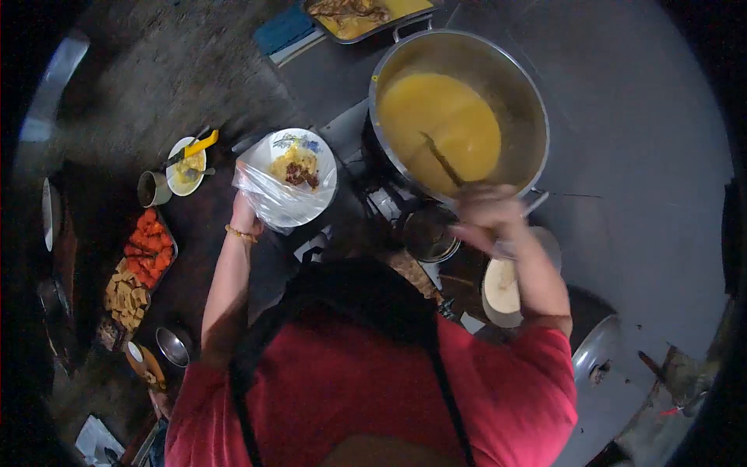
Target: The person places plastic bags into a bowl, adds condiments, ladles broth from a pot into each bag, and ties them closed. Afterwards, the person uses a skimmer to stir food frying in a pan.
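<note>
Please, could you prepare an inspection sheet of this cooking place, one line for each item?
Surface: grey, smooth-looking surface at the right; a few small dark specks toward its lower part.
Job's things: large metal pot with yellow liquid; patterned plate with food, partly covered by clear plastic.
Clutter: at the left, a tray of orange and tan pieces, a cup, and a yellow-handled tool across a small dish.
Hands: left hand holds the plate; right hand, blurred, holds a utensil in the pot.
Cables: nothing seen.
Surroundings: dim; rough grey ground at upper left.
</note>
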Motion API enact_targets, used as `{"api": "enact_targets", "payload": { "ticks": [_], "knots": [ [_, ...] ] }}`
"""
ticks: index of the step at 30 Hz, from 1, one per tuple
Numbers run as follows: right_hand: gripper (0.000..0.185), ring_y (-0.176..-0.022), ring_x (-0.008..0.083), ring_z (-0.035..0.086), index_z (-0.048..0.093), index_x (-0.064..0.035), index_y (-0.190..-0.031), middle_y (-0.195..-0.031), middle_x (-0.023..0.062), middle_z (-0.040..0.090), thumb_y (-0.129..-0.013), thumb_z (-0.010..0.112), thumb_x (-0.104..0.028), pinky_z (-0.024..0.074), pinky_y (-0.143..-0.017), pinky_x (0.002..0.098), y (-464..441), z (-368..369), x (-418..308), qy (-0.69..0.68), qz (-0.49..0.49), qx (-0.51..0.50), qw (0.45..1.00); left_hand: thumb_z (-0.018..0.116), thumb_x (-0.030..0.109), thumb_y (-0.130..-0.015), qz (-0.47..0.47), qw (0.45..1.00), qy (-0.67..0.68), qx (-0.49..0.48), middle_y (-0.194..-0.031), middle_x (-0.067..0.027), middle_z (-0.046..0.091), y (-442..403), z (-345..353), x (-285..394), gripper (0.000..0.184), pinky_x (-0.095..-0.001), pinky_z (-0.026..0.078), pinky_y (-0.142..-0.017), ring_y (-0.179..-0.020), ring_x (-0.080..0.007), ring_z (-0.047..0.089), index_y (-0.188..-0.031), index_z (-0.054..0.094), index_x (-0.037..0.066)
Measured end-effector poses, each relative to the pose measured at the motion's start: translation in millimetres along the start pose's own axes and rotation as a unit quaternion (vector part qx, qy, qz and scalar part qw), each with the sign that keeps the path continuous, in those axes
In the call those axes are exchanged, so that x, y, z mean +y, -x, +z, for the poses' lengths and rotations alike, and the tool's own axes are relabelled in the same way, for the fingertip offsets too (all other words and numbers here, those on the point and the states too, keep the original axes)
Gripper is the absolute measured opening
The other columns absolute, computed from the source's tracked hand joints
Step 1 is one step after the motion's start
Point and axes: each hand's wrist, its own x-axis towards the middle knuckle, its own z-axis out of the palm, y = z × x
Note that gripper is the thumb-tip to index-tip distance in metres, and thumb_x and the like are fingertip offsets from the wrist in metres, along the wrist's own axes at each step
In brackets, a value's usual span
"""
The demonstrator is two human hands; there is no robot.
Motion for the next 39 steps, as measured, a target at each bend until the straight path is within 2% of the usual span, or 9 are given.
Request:
{"api": "enact_targets", "payload": {
  "ticks": [3, 7, 13, 22, 29, 30, 31, 35, 39],
  "knots": [
    [0.034, -0.044, 0.0238, 0.043, 0.034, -0.0087, -0.044, -0.046, 0.0041, 0.04, -0.062, 0.062, -0.012, 0.0333, -0.043, 0.0357, 23.4, -29.1, -43.2, -0.077, -0.051, 0.106, 0.99, 0.044, 0.058, -0.077, 0.008, 1.0, 0.0, -0.001, -0.106, -0.0096, 0.052, -1.3, 1.9, -0.4, 0.065, -0.0342, 0.043, -0.08, -0.096, -0.0213, 0.051, -0.112, 0.044, 0.003],
    [0.005, -0.055, 0.0227, 0.054, 0.055, -0.0094, -0.056, -0.053, 0.0055, 0.052, -0.054, 0.06, -0.008, 0.0406, -0.051, 0.0342, 3.1, -18.5, -8.8, 0.125, 0.002, -0.061, 0.99, 0.042, 0.056, -0.079, 0.011, 1.0, -0.003, -0.022, -0.107, -0.0097, 0.052, 4.4, 6.5, 4.6, 0.064, -0.034, 0.043, -0.081, -0.096, -0.0208, 0.052, -0.112, 0.044, 0.002],
    [0.026, -0.067, 0.024, 0.058, 0.066, -0.014, -0.078, -0.077, 0.0075, 0.062, -0.053, 0.06, -0.009, 0.046, -0.065, 0.0325, -47.0, 59.1, 133.8, 0.019, 0.101, 0.04, 0.994, 0.041, 0.045, -0.084, -0.002, 1.0, -0.006, -0.01, -0.106, -0.0089, 0.054, -8.6, 1.5, 1.6, 0.051, -0.0339, 0.044, -0.081, -0.094, -0.0209, 0.054, -0.111, 0.046, 0.003],
    [0.027, -0.048, 0.0247, 0.046, 0.04, -0.0079, -0.047, -0.049, 0.0049, 0.044, -0.061, 0.063, -0.008, 0.0352, -0.046, 0.0341, 17.0, 68.1, -20.4, -0.042, -0.06, -0.028, 0.997, 0.043, 0.057, -0.078, -0.027, 0.993, 0.043, -0.11, -0.105, -0.0098, 0.054, -15.6, 5.2, 6.4, 0.065, -0.0322, 0.043, -0.082, -0.095, -0.0203, 0.053, -0.112, 0.045, 0.001],
    [0.042, -0.041, 0.0182, 0.04, 0.031, -0.0069, -0.043, -0.047, 0.0058, 0.036, -0.075, 0.057, -0.017, 0.0259, -0.038, 0.0294, 54.9, 52.6, -118.8, 0.06, -0.082, 0.178, 0.979, 0.037, 0.066, -0.073, -0.014, 0.993, -0.039, -0.113, -0.108, -0.0092, 0.054, -21.3, 8.4, 11.2, 0.077, -0.0326, 0.044, -0.081, -0.096, -0.0195, 0.053, -0.115, 0.043, 0.002],
    [0.039, -0.041, 0.0173, 0.04, 0.032, -0.0077, -0.046, -0.047, 0.0058, 0.037, -0.076, 0.056, -0.015, 0.0254, -0.038, 0.0282, 56.9, 60.5, -107.6, 0.143, -0.06, 0.23, 0.961, 0.037, 0.066, -0.073, -0.02, 0.993, -0.05, -0.108, -0.107, -0.0089, 0.054, -30.9, 4.6, 8.5, 0.076, -0.0324, 0.044, -0.081, -0.096, -0.0194, 0.053, -0.114, 0.044, 0.003],
    [0.036, -0.042, 0.0163, 0.039, 0.033, -0.0084, -0.048, -0.047, 0.0057, 0.037, -0.076, 0.056, -0.013, 0.0248, -0.038, 0.027, 56.5, 65.3, -89.3, 0.224, -0.037, 0.28, 0.933, 0.04, 0.07, -0.069, 0.004, 0.993, -0.047, -0.111, -0.075, -0.0024, 0.058, -44.4, 0.3, 1.9, 0.07, -0.0218, 0.044, -0.042, -0.059, -0.0103, 0.058, -0.093, 0.053, 0.006],
    [0.03, -0.041, 0.0141, 0.038, 0.036, -0.0078, -0.049, -0.046, 0.0012, 0.04, -0.07, 0.058, -0.008, 0.0341, -0.043, 0.0261, 65.6, 68.0, -34.9, 0.004, 0.036, 0.666, 0.745, 0.041, 0.069, -0.069, 0.004, 0.992, -0.065, -0.106, -0.062, 0.0003, 0.054, -46.9, 1.9, 3.7, 0.065, -0.0184, 0.027, -0.029, -0.043, -0.0065, 0.049, -0.083, 0.054, 0.007],
    [0.034, -0.038, 0.0074, 0.025, 0.031, -0.014, -0.052, -0.043, -0.0045, 0.026, -0.081, 0.048, -0.018, 0.0251, -0.043, 0.0247, 101.4, 48.1, -58.8, -0.115, 0.018, 0.821, 0.559, 0.035, 0.067, -0.074, -0.008, 0.979, -0.126, -0.16, -0.069, 0.0003, 0.059, -55.5, -9.6, 6.9, 0.061, -0.0177, 0.03, -0.03, -0.05, -0.0071, 0.055, -0.088, 0.054, 0.01]
  ]
}}
